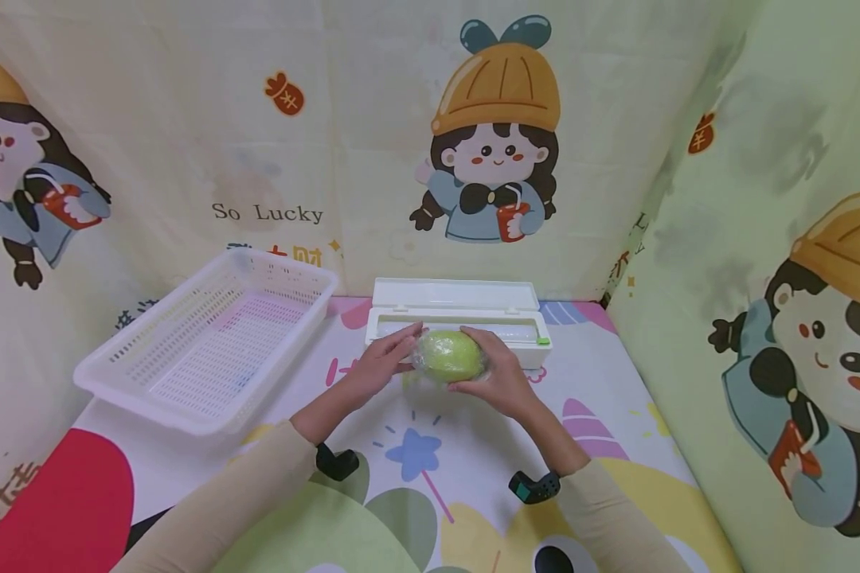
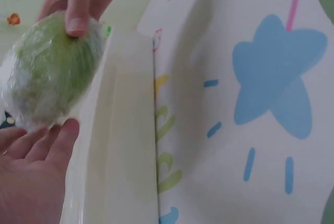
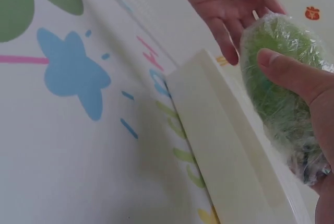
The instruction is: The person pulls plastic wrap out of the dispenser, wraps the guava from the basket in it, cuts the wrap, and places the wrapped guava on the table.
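A green oval fruit (image 1: pixel 450 356), wrapped in clear, wrinkled cling film, is held up above the table. My right hand (image 1: pixel 507 380) grips it from the right, thumb on the near side and fingers round the far side. With fingers fairly straight, my left hand (image 1: pixel 378 364) touches or nearly touches the film at the fruit's left end. Behind the fruit stands a white cling film dispenser (image 1: pixel 533 356), its lid (image 1: pixel 455 295) raised. The right wrist view shows the right thumb (image 3: pixel 292 75) pressing on the wrapped fruit (image 3: pixel 279 96).
On the left of the table stands a white perforated plastic basket (image 1: pixel 275 378). A small green slider (image 1: pixel 542 341) sits at the dispenser's right end. The table has a colourful printed cloth (image 1: pixel 487 454), and printed curtains (image 1: pixel 373 159) hang behind and at both sides.
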### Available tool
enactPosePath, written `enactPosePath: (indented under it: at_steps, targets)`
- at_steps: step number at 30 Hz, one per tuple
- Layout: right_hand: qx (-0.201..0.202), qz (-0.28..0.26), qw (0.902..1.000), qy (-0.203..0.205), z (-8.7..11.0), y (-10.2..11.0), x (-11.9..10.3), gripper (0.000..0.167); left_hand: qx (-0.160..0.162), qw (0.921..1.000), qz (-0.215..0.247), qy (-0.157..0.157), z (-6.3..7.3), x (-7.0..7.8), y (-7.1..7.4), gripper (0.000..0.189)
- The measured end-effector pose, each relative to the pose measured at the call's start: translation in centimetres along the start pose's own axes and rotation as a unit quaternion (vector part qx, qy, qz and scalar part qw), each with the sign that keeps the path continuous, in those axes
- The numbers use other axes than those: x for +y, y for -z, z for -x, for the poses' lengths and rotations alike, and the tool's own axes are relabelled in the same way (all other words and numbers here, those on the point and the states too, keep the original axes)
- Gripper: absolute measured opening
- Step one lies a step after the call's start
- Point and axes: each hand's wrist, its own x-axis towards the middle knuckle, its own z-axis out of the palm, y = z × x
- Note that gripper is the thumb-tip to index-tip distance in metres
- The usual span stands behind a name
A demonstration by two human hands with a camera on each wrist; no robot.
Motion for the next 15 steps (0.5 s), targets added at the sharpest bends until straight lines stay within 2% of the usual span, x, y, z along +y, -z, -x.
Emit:
enactPosePath:
  at_steps: [3, 6, 7, 12, 15]
  targets:
    - [0.018, 0.006, 0.9997, 0.015, 0.0, 0.06, 0.21, 0.09, -0.031, 0.9961, 0.076, 0.031, -0.16, -0.21, 0.25, 0.055]
    - [0.022, 0.009, 0.9994, 0.027, 0.0, 0.08, 0.26, 0.091, -0.071, 0.9917, 0.094, 0.051, -0.25, -0.49, 0.25, 0.056]
    - [0.021, 0.01, 0.9992, 0.031, -0.03, 0.08, 0.24, 0.091, -0.079, 0.9917, 0.09, 0.047, -0.26, -0.54, 0.21, 0.056]
    - [0.018, 0.015, 0.9988, 0.043, -0.11, 0.05, 0.0, 0.091, -0.061, 0.9939, 0.085, 0.033, -0.39, -0.85, 0.1, 0.053]
    - [0.023, 0.036, 0.9978, 0.05, -0.07, 0.06, -0.18, 0.091, -0.067, 0.9921, 0.098, 0.04, -0.44, -0.58, -0.1, 0.057]
